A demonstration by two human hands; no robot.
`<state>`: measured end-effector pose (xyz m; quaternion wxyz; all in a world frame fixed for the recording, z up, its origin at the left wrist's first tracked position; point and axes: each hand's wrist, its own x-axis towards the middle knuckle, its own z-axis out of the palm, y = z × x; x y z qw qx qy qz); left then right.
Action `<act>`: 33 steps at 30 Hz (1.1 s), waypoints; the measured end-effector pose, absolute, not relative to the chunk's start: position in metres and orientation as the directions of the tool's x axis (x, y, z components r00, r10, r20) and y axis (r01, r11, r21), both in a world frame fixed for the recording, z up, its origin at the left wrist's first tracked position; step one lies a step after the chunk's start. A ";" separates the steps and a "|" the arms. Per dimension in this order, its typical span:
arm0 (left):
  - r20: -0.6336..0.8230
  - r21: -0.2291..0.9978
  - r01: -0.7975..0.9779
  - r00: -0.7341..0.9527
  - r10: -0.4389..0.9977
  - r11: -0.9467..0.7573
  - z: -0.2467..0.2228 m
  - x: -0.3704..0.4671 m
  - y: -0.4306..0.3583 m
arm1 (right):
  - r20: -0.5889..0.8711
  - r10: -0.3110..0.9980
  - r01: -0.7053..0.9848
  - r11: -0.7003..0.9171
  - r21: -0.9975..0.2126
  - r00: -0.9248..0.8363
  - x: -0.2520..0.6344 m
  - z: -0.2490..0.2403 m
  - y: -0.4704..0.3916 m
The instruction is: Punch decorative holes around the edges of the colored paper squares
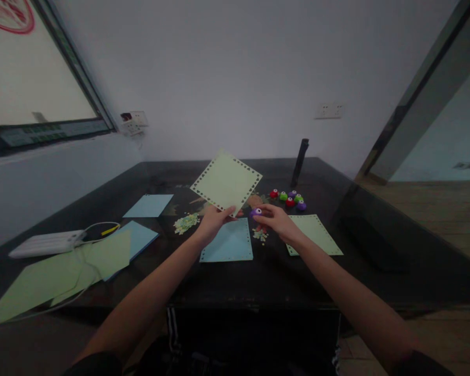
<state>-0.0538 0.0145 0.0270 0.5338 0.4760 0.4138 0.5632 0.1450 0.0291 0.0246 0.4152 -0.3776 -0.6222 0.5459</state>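
Note:
My left hand [215,223] pinches the lower corner of a pale green sheet of paper [227,180], held up and tilted above the table. Small punched holes line the edges of that sheet that I can make out. In my right hand [276,219] is a small purple craft punch [255,212] with an eye-like top, held between thumb and fingers just right of the sheet's corner and apart from it. Below the hands lies a light blue sheet [229,243] with holes along its edges. Under my right forearm rests a pale green punched stack [313,232].
Several red, green and purple punches [290,202] stand at the back right, near a black upright stick [300,162]. Paper confetti [186,223] is heaped left of centre. Farther left are blue sheets [149,205], green paper [70,277] and a white power strip [47,244] with a cable.

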 end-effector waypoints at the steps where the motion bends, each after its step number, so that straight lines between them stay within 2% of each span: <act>1: 0.087 0.972 -0.222 0.020 0.996 -0.081 0.026 -0.047 0.013 | 0.097 0.928 -0.045 0.087 -0.995 -0.360 0.150 0.024 0.024; 4: 0.065 0.981 -0.182 0.007 0.998 -0.063 0.018 -0.029 0.007 | 0.064 0.947 -0.218 -0.006 -0.976 -0.314 0.157 0.022 0.016; 8: 0.134 0.991 0.010 -0.018 0.991 -0.134 0.015 -0.022 -0.001 | 0.039 0.960 -0.346 -0.063 -0.936 -0.278 0.157 0.019 0.014; 12: 0.222 0.964 0.165 -0.054 0.974 -0.210 0.020 -0.025 -0.003 | 0.042 0.963 -0.359 -0.058 -0.932 -0.265 0.155 0.019 0.013; 16: 0.254 0.941 0.244 -0.054 0.966 -0.234 0.022 -0.026 -0.004 | 0.029 0.964 -0.341 -0.065 -0.938 -0.263 0.153 0.019 0.012; 33: 0.267 0.894 0.379 -0.021 0.963 -0.240 0.024 -0.022 -0.013 | 0.017 0.968 -0.399 -0.087 -0.913 -0.250 0.147 0.019 0.005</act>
